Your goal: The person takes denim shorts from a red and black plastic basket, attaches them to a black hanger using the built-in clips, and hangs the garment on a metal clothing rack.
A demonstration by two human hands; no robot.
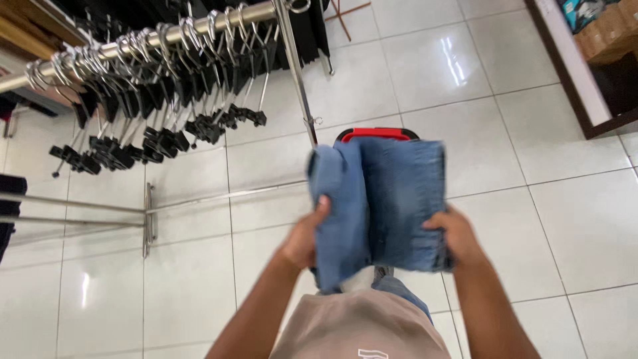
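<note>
Both my hands hold a folded pair of blue jeans (382, 199) in front of me, above the white tiled floor. My left hand (307, 234) grips the jeans' left fold, thumb on top. At the lower right edge of the denim my right hand (455, 236) is clamped on. A red and black object (375, 133) shows just past the top edge of the jeans; most of it is hidden. The picture is slightly blurred around the jeans.
A metal clothes rail (166, 36) with several black clip hangers (153, 100) crosses the upper left, its upright pole (296, 73) and floor bars (146, 213) nearby. A dark shelf unit (585, 86) stands at the upper right. White floor tiles (531, 133) surround me.
</note>
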